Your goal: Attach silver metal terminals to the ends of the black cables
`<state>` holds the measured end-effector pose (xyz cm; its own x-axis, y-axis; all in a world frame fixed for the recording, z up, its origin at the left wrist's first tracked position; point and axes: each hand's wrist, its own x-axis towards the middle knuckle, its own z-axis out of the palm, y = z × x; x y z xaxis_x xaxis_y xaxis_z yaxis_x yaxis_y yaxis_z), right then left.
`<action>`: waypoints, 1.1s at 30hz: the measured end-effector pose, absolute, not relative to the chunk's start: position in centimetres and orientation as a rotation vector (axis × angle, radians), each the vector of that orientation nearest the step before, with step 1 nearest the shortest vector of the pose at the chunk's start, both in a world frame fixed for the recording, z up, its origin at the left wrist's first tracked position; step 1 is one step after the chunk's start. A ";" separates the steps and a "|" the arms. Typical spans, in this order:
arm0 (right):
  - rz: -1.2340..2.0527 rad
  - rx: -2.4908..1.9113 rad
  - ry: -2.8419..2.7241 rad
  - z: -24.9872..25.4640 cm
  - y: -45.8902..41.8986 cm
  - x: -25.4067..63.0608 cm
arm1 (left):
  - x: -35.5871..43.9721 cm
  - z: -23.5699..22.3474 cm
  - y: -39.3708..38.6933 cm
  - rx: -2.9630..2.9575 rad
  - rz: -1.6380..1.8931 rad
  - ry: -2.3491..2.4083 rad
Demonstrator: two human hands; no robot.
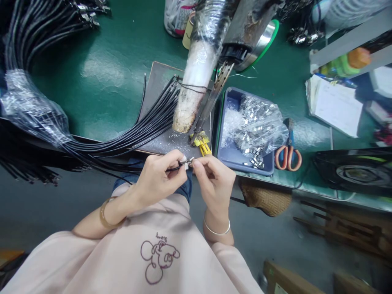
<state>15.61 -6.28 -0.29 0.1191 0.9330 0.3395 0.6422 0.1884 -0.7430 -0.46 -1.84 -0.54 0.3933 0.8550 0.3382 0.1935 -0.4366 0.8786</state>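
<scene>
Fingers of left hand [157,175] are closed round the end of a black cable [175,168], long axis roughly left-right and trailing left toward the cable bundle [122,143], while right hand [214,179], nearer, pinches a small metal piece [190,160] just right of that end, by the table [113,98] edge.

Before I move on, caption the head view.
Left hand and right hand pinch a small metal piece near black cables.
</scene>
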 end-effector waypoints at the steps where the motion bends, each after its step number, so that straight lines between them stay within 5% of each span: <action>1: 0.433 -1.536 -1.601 -0.3 -6.3 15.6 | -0.5 -0.5 -1.8 1.863 1.063 0.904; 33: 0.268 -1.532 -1.584 -0.5 -6.8 15.4 | -0.7 -0.4 -1.8 1.697 0.971 0.859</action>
<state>15.36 -6.75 -0.48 0.1596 0.8861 0.4352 0.6940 0.2128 -0.6879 -0.73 -1.79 -0.45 0.4347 0.8745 0.2150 0.1065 -0.2870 0.9520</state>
